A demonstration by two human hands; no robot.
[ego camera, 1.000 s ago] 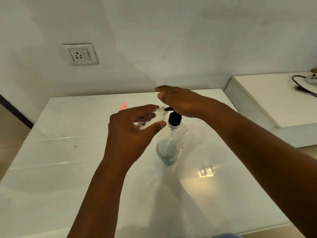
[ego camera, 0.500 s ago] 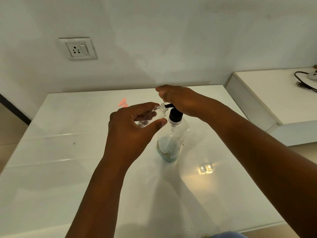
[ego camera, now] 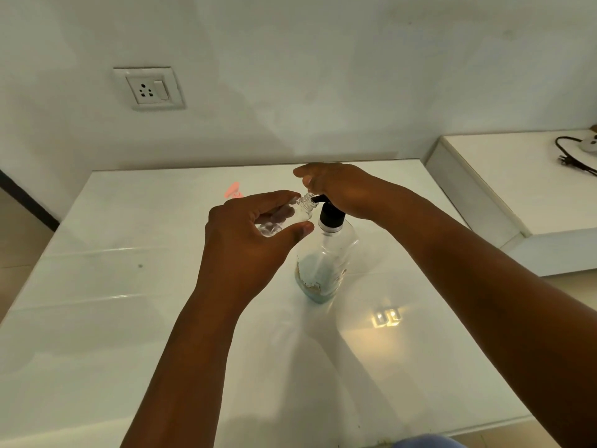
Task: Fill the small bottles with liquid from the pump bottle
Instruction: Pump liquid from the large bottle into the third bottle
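A clear pump bottle point(ego camera: 326, 263) with a black pump collar stands on the white table point(ego camera: 113, 286), a little bluish liquid at its bottom. My right hand point(ego camera: 342, 189) lies flat on top of the pump head, covering it; only the black spout shows. My left hand point(ego camera: 248, 240) grips a small clear bottle point(ego camera: 298, 213), tilted, with its open mouth touching the spout tip. The small bottle looks mostly clear; its fill level is hard to tell.
A small pink object point(ego camera: 233, 190) lies on the table behind my left hand. A wall socket point(ego camera: 149, 88) is on the wall. A lower white ledge point(ego camera: 517, 185) with a black cable and plug point(ego camera: 573, 153) sits to the right.
The pump collar has risen slightly compared with one second ago. Both hands keep their grip and place; the view has shifted a little.
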